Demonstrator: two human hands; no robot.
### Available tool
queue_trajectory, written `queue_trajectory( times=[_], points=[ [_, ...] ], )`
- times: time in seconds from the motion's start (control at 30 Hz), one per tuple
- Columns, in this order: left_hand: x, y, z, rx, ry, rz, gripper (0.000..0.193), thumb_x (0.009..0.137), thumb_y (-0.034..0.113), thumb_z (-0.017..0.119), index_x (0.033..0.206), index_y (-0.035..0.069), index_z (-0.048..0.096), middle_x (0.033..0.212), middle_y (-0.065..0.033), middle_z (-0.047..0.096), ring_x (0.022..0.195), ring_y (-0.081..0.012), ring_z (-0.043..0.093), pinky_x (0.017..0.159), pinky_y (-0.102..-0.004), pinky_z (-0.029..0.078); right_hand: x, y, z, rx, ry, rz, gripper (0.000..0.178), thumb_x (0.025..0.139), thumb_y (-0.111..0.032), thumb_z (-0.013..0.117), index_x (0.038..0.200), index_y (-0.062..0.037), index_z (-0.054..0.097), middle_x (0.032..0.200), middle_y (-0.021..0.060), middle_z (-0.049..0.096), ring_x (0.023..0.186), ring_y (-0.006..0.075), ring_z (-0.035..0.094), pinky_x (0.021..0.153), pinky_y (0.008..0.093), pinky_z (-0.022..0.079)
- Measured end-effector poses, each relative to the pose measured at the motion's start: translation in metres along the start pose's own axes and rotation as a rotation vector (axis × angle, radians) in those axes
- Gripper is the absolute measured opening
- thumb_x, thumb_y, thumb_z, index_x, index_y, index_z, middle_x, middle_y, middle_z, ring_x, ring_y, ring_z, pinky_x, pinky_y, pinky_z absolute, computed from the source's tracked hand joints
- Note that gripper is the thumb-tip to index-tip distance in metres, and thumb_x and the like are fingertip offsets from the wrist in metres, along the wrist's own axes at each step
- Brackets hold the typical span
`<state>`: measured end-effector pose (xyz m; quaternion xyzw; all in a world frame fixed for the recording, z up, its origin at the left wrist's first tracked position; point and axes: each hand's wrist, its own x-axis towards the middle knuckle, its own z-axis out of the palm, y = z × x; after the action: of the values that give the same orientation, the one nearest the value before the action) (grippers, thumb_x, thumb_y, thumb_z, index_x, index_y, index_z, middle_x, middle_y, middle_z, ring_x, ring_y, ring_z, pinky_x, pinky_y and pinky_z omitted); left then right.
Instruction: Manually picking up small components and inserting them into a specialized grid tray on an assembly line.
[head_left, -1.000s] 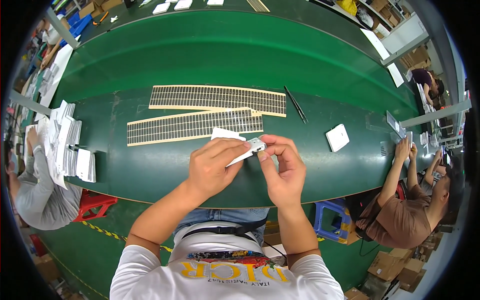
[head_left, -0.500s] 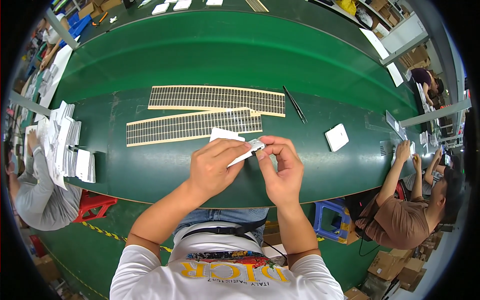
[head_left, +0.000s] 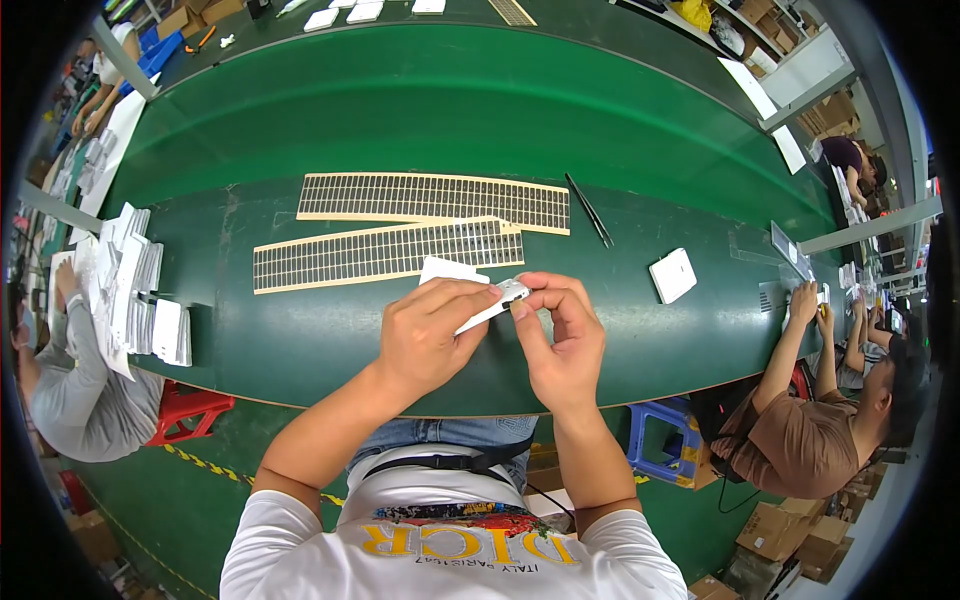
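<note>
Both hands meet over the green workbench point(head_left: 330, 355), just in front of the person's body, and between them is a flat white casing point(head_left: 512, 288). The left hand point(head_left: 428, 335) has it from the left, fingers laid across the top and the thumb tucked underneath, a closed grip that hides much of the piece. White shows beyond the knuckles and again below the fingers; whether that is all one piece, I cannot tell.

Over to the right hand point(head_left: 566, 345): thumb and forefinger close together on the casing's right end, right at a small dark patch along its edge. Whether a separate bit sits in that pinch is too small to tell. The other fingers curl in behind.

Just beyond the hands lie two long sticker sheets, rows of dark rectangles on tan backing: the nearer sheet point(head_left: 390, 255) slants up to the right and meets the lower edge of the farther sheet point(head_left: 433, 198). Off that sheet's right end, dark tweezers point(head_left: 590, 210) rest at an angle. Farther right, a white square unit point(head_left: 673, 276) lies apart on the bench. Away at the left end, stacked white pieces point(head_left: 137, 285) crowd together beside a grey-sleeved co-worker point(head_left: 80, 405).
</note>
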<state>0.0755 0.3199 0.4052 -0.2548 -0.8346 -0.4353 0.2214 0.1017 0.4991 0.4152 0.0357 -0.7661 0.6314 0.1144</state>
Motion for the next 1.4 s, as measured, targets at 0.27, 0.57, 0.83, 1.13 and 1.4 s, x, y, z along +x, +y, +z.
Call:
queue_trajectory(
  times=[0.27, 0.57, 0.83, 1.13, 1.4],
  points=[
    [-0.001, 0.0, 0.0, 0.02, 0.008, 0.007, 0.029, 0.078, 0.002, 0.081, 0.106, 0.01, 0.079, 0.104, -0.0023, 0.079, 0.092, -0.0225, 0.076, 0.075, -0.0339, 0.062, 0.0, -0.012, 0.004, -0.202, 0.019, -0.105, 0.009, 0.092, 0.002, 0.074, 0.099, 0.0013, 0.069, 0.121, 0.0146, 0.069, 0.11, 0.0244, 0.069, 0.099, 0.0332, 0.051],
    [-0.002, -0.001, -0.001, 0.037, 0.004, 0.011, 0.031, 0.077, 0.002, 0.081, 0.107, 0.009, 0.079, 0.106, -0.0022, 0.079, 0.093, -0.0223, 0.076, 0.075, -0.0339, 0.062, 0.001, -0.013, 0.002, -0.729, 0.08, -0.543, 0.024, 0.082, -0.003, 0.076, 0.105, -0.004, 0.068, 0.119, 0.0115, 0.07, 0.11, 0.0324, 0.07, 0.108, 0.0574, 0.046],
    [-0.001, -0.001, -0.003, -0.008, 0.008, -0.007, 0.027, 0.08, 0.002, 0.081, 0.106, 0.009, 0.079, 0.104, -0.0043, 0.079, 0.09, -0.025, 0.076, 0.076, -0.0352, 0.062, 0.001, -0.006, -0.004, -0.594, 0.03, -0.554, 0.03, 0.082, -0.002, 0.079, 0.111, -0.004, 0.07, 0.124, 0.0118, 0.07, 0.11, 0.032, 0.069, 0.11, 0.0562, 0.046],
    [0.006, -0.001, 0.004, -0.159, -0.06, 0.026, 0.026, 0.081, 0.003, 0.082, 0.107, 0.007, 0.08, 0.104, -0.008, 0.079, 0.09, -0.0271, 0.076, 0.076, -0.0357, 0.062, 0.0, 0.01, -0.009, -0.415, 0.074, -0.387, 0.029, 0.086, -0.001, 0.075, 0.114, -0.0066, 0.07, 0.116, 0.0107, 0.074, 0.107, 0.0327, 0.07, 0.109, 0.0547, 0.048],
    [0.007, 0.001, -0.001, -0.219, -0.095, -0.088, 0.028, 0.086, 0.011, 0.084, 0.113, 0.006, 0.079, 0.105, -0.012, 0.079, 0.094, -0.0282, 0.075, 0.081, -0.0368, 0.06, 0.037, 0.03, -0.101, -0.554, 0.028, -0.109, 0.024, 0.103, -0.003, 0.06, 0.124, -0.0024, 0.072, 0.111, 0.0128, 0.078, 0.105, 0.031, 0.073, 0.096, 0.0379, 0.055]
  ],
)
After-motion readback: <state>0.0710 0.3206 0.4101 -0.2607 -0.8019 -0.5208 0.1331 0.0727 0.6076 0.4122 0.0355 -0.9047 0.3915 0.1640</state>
